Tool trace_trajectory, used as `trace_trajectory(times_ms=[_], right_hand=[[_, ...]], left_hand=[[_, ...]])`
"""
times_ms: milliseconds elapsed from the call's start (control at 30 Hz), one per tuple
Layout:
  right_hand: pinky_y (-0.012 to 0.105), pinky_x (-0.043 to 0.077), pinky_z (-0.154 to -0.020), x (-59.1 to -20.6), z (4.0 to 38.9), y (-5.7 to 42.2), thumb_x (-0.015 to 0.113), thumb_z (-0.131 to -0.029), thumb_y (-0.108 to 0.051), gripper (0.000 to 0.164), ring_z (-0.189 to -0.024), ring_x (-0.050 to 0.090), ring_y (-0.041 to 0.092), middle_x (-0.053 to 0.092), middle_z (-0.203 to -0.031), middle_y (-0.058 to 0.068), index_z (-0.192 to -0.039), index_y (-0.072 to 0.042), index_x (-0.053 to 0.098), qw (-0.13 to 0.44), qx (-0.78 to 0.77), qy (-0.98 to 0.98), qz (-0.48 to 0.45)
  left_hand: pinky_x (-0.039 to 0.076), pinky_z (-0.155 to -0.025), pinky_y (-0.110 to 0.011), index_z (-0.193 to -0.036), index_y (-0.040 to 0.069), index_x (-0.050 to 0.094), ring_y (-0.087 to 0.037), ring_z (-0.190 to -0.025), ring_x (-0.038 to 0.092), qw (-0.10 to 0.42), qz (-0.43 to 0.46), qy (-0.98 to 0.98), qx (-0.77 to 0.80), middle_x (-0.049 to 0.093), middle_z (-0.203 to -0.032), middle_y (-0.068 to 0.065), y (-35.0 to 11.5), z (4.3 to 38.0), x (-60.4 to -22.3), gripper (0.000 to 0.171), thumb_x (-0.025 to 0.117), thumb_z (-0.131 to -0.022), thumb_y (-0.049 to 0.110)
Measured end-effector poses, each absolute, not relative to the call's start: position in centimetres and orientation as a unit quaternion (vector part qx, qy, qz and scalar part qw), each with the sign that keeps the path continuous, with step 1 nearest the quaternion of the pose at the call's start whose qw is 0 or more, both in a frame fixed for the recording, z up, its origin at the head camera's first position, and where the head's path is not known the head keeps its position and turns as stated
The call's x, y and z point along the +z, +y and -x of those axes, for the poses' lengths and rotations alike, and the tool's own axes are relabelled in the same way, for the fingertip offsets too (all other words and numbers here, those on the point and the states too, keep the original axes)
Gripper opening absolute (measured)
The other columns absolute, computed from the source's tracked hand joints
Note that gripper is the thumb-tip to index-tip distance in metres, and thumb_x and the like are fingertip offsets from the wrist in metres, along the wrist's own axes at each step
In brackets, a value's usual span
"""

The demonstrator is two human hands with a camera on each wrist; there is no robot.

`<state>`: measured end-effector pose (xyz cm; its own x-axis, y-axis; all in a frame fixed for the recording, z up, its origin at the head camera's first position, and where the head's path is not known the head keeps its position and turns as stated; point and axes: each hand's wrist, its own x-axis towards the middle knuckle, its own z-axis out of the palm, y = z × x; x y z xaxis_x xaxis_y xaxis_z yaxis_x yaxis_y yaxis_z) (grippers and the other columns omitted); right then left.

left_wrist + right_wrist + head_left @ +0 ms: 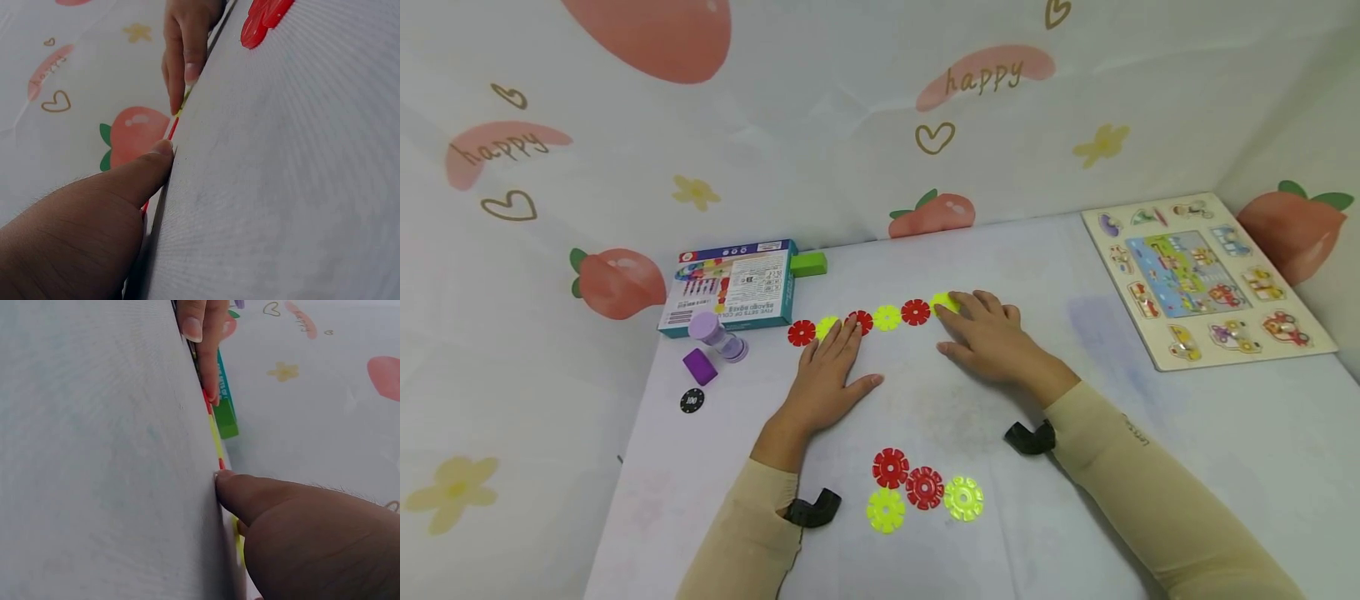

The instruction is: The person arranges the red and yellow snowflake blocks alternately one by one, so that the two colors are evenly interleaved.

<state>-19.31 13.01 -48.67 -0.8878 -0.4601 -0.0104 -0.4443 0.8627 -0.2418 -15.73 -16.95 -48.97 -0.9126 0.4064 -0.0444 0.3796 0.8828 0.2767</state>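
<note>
A row of plastic snowflake discs, red and yellow by turns, crosses the table in the head view. My left hand (827, 387) lies flat with straight fingers, their tips over a yellow disc (826, 326) and a red disc (862, 322) in the row's left half. At the row's right end, my right hand (992, 337) rests its fingertips on a yellow disc (945, 302), partly covering it. Between the hands lie another yellow disc (887, 317) and a red disc (915, 312). Leftmost is a red disc (801, 333). Both wrist views show the row edge-on.
Nearer me lie two red discs (891, 468) and two yellow discs (963, 498). At the left are a boxed bead set (737, 287), a green block (809, 264), a purple hourglass (718, 337), a purple block (700, 367) and a black chip (692, 401). A wooden puzzle board (1172, 342) lies right.
</note>
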Motion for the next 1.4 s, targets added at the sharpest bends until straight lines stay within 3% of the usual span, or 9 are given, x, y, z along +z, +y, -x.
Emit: trace_trajectory(times_ms=[733, 867, 1000, 1100, 1200, 1300, 1400], right_hand=[[0.059, 0.023, -0.095, -48.8, 18.7, 12.1, 0.052, -0.088, -0.062, 0.075, -0.135, 0.016, 0.035, 0.021, -0.152, 0.009, -0.151, -0.030, 0.030, 0.031, -0.117, 0.967, 0.223], [0.057, 0.024, -0.094, -48.6, 18.3, 12.1, 0.053, -0.089, -0.059, 0.071, -0.135, 0.019, 0.033, 0.022, -0.152, 0.007, -0.150, -0.030, 0.033, 0.005, -0.189, 0.958, 0.215], [0.050, 0.031, -0.098, -48.2, 16.7, 11.7, 0.056, -0.091, -0.052, 0.062, -0.128, 0.032, 0.024, 0.036, -0.143, 0.004, -0.143, -0.021, 0.043, -0.023, -0.339, 0.914, 0.223], [0.039, 0.042, -0.093, -48.0, 14.3, 11.0, 0.060, -0.093, -0.042, 0.053, -0.114, 0.046, 0.017, 0.048, -0.130, 0.003, -0.137, -0.014, 0.049, 0.010, -0.457, 0.854, 0.248], [0.034, 0.047, -0.085, -47.9, 11.6, 10.3, 0.062, -0.093, -0.035, 0.050, -0.100, 0.053, 0.016, 0.055, -0.121, 0.003, -0.136, -0.012, 0.049, 0.080, -0.527, 0.800, 0.275], [0.035, 0.046, -0.088, -47.8, 9.4, 9.6, 0.066, -0.091, -0.036, 0.056, -0.101, 0.054, 0.015, 0.057, -0.120, 0.000, -0.138, -0.013, 0.047, 0.146, -0.530, 0.779, 0.302], [0.036, 0.044, -0.092, -47.8, 7.9, 9.3, 0.069, -0.086, -0.046, 0.063, -0.108, 0.050, 0.011, 0.056, -0.121, -0.008, -0.138, -0.019, 0.047, 0.172, -0.468, 0.798, 0.339]], left_hand=[[0.002, -0.111, -0.054, -0.153, 0.017, 0.023, -0.020, -0.144, 0.004, 0.033, -0.188, 0.968, 0.165, 0.011, -0.159, 0.004, -17.2, 15.8, -49.2, 0.086, 0.048, -0.088, 0.066], [0.002, -0.111, -0.053, -0.153, 0.017, 0.022, -0.019, -0.144, 0.003, 0.035, -0.187, 0.968, 0.162, 0.010, -0.159, 0.004, -17.2, 15.9, -49.1, 0.086, 0.048, -0.088, 0.066], [0.002, -0.111, -0.053, -0.153, 0.017, 0.022, -0.019, -0.144, 0.003, 0.034, -0.190, 0.968, 0.161, 0.010, -0.159, 0.003, -17.2, 15.9, -49.1, 0.086, 0.048, -0.088, 0.066], [0.002, -0.111, -0.053, -0.153, 0.017, 0.021, -0.020, -0.144, 0.003, 0.035, -0.191, 0.968, 0.161, 0.010, -0.159, 0.003, -17.2, 15.9, -49.1, 0.087, 0.049, -0.088, 0.066], [0.002, -0.111, -0.054, -0.153, 0.016, 0.022, -0.020, -0.144, 0.004, 0.033, -0.190, 0.968, 0.160, 0.011, -0.159, 0.003, -17.2, 15.9, -49.1, 0.087, 0.050, -0.087, 0.065], [0.003, -0.111, -0.054, -0.153, 0.016, 0.023, -0.021, -0.144, 0.005, 0.028, -0.191, 0.968, 0.160, 0.012, -0.159, 0.002, -17.2, 16.0, -49.2, 0.087, 0.051, -0.087, 0.065], [0.003, -0.111, -0.054, -0.153, 0.016, 0.023, -0.021, -0.144, 0.005, 0.026, -0.192, 0.968, 0.158, 0.012, -0.159, 0.002, -17.2, 15.9, -49.2, 0.087, 0.050, -0.087, 0.065]])
